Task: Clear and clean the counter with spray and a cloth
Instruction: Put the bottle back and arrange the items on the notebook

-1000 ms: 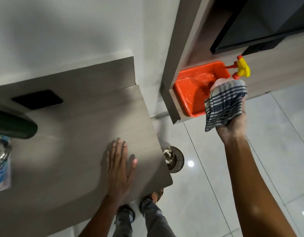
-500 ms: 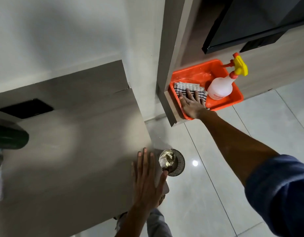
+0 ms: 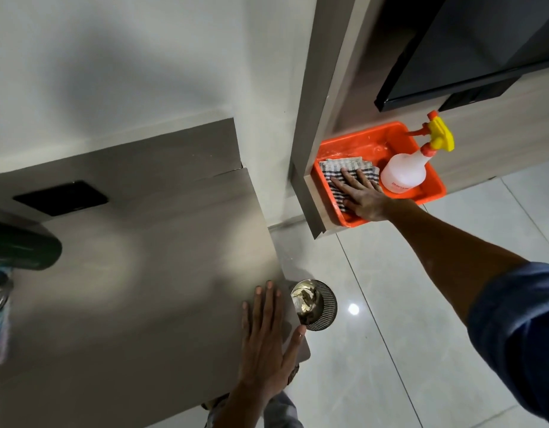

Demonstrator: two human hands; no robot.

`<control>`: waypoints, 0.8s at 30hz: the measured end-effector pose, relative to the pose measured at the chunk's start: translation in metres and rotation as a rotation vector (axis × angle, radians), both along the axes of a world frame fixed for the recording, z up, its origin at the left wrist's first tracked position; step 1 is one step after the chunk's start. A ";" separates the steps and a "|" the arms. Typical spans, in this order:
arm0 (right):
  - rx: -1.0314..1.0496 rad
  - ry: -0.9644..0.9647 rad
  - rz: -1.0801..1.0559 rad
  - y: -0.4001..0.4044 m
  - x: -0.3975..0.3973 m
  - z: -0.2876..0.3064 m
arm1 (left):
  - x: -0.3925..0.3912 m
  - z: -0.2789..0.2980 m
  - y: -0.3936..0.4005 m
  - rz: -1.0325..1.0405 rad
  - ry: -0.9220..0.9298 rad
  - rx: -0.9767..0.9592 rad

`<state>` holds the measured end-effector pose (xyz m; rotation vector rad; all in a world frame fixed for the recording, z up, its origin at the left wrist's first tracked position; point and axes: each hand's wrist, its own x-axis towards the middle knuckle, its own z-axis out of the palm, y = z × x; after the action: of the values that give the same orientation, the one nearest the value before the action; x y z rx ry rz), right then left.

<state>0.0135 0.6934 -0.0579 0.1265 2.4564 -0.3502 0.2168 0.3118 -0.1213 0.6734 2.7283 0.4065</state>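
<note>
Counter occupies the near left; the left hand lies flat on its right corner, fingers spread, holding nothing. Far right, the right hand presses open-palmed on the striped cloth inside the orange tray, beside the spray bottle.

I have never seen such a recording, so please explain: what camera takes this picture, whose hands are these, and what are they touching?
There is no machine here. A person wears one camera on the head, looking down at their own bare hands. The left hand lies flat and open on the grey counter, near its corner. The right hand reaches to an orange tray on a shelf and presses flat on a striped cloth; it holds nothing in a grip. A spray bottle stands in the tray beside the cloth. A small bin stands on the floor.
</note>
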 end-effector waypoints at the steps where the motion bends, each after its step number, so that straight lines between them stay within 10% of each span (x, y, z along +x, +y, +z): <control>1: -0.017 0.014 -0.029 -0.001 0.000 0.001 | 0.000 0.000 0.000 0.000 -0.001 0.001; 12: -0.308 0.764 -0.473 -0.120 0.009 0.035 | -0.042 0.037 -0.044 0.150 0.011 0.161; 24: -0.636 0.563 -0.222 -0.354 -0.019 0.101 | -0.065 0.051 -0.256 0.385 0.017 0.123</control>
<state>-0.0058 0.3397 0.0430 0.0265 2.7271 -1.4021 0.1518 0.0557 -0.0706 0.1725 2.8648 0.6620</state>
